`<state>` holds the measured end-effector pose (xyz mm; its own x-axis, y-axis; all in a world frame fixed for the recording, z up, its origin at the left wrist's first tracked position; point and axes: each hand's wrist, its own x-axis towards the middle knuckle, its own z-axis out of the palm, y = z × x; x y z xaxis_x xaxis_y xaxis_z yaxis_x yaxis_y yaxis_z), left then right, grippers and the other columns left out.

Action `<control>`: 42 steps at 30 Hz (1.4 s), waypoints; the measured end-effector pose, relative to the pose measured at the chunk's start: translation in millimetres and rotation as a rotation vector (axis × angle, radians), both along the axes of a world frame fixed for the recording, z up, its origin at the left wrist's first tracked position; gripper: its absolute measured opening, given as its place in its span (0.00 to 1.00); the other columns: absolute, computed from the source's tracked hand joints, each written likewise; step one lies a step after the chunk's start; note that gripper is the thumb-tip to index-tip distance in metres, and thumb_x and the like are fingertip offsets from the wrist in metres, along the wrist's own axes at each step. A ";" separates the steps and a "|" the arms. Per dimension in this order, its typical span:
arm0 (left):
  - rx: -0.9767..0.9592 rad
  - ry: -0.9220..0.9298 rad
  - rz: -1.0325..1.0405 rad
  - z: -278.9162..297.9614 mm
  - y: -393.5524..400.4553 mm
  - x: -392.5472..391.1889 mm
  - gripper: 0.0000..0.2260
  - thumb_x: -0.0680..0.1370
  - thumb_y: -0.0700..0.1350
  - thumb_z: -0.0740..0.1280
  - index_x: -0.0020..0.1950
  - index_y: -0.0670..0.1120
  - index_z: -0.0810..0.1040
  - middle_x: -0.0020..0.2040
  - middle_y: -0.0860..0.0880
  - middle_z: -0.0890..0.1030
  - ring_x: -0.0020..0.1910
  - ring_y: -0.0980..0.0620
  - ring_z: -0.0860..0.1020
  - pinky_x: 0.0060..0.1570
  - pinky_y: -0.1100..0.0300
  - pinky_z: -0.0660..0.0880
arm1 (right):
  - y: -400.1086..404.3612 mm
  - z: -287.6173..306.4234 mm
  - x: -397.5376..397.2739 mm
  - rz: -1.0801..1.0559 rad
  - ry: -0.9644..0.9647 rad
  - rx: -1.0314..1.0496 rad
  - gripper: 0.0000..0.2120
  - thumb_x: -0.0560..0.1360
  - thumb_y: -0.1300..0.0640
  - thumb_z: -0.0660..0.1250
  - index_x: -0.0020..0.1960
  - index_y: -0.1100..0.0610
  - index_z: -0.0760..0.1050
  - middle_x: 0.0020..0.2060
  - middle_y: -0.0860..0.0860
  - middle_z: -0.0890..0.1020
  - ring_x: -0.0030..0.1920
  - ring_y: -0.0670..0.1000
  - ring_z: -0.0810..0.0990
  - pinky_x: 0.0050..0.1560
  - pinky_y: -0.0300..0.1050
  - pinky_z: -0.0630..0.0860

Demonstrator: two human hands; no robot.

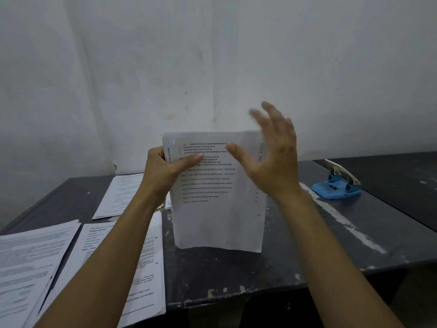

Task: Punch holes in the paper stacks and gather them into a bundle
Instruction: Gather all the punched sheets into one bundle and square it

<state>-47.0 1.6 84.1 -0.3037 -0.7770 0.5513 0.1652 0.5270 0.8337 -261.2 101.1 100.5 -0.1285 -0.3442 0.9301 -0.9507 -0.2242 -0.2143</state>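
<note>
A stack of printed paper stands upright on its bottom edge on the dark table, its printed face toward me. My left hand grips its upper left edge, thumb across the front. My right hand hovers blurred in front of the stack's upper right corner, fingers spread and straight, holding nothing. A blue hole punch with a pale lever sits on the table to the right, apart from both hands.
Other printed stacks lie flat on the left: one at the back, one with punched holes under my left forearm, one at the near left edge. A second dark table adjoins at the right. A white wall stands behind.
</note>
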 end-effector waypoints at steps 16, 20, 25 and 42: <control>0.165 0.116 0.049 28.9 0.5 8.9 0.17 0.66 0.45 0.81 0.51 0.41 0.84 0.47 0.45 0.87 0.44 0.44 0.86 0.39 0.52 0.83 | -4.5 -49.6 -2.1 0.673 -0.937 0.346 0.18 0.73 0.56 0.75 0.62 0.56 0.78 0.50 0.50 0.86 0.50 0.57 0.85 0.47 0.53 0.83; 0.255 0.111 0.075 42.2 -1.1 27.2 0.18 0.66 0.41 0.81 0.53 0.37 0.83 0.46 0.42 0.87 0.44 0.42 0.86 0.39 0.51 0.82 | -10.3 -58.4 10.0 0.726 -0.987 0.448 0.06 0.75 0.57 0.74 0.49 0.58 0.85 0.45 0.55 0.87 0.44 0.57 0.86 0.48 0.55 0.81; 0.364 0.059 0.105 29.6 -3.0 63.6 0.13 0.71 0.43 0.78 0.53 0.43 0.84 0.48 0.45 0.87 0.44 0.46 0.86 0.36 0.56 0.82 | -17.6 -58.2 43.5 0.784 -1.068 0.483 0.09 0.74 0.56 0.74 0.50 0.60 0.84 0.46 0.57 0.87 0.45 0.59 0.86 0.49 0.54 0.82; 0.353 -0.585 0.633 -84.8 15.0 189.0 0.09 0.77 0.43 0.73 0.56 0.43 0.83 0.53 0.49 0.84 0.44 0.52 0.82 0.40 0.60 0.76 | -47.0 -125.3 174.0 0.594 -0.985 0.831 0.03 0.76 0.61 0.71 0.45 0.59 0.83 0.39 0.48 0.85 0.39 0.48 0.84 0.36 0.35 0.78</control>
